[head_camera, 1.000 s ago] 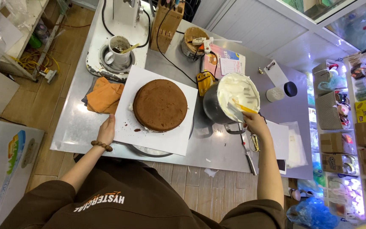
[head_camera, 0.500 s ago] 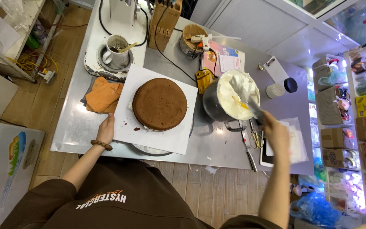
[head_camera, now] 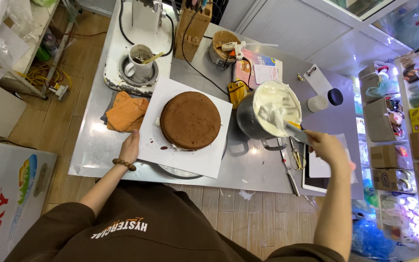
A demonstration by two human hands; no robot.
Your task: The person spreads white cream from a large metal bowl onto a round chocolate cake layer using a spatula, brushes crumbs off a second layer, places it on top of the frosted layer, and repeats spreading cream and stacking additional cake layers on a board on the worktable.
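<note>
— What has changed at the steel table (head_camera: pixel 98 140)?

— The right hand (head_camera: pixel 328 148) has drawn back from the metal bowl (head_camera: pixel 263 119). Its fingers are clenched on a spatula (head_camera: pixel 292 130), whose blade now lifts a soft lump of white cream (head_camera: pixel 273 114) above the bowl's rim. A second ago the blade was down in the bowl.

— And the cake?

— The round brown sponge (head_camera: pixel 190 120), matte and flat-topped, sits bare on a white square board (head_camera: pixel 209 160) over a turntable. The left hand (head_camera: pixel 129 148) rests flat on the board's edge, fingers relaxed, holding nothing. A crumpled orange cloth (head_camera: pixel 127 112) lies just beside it.
</note>
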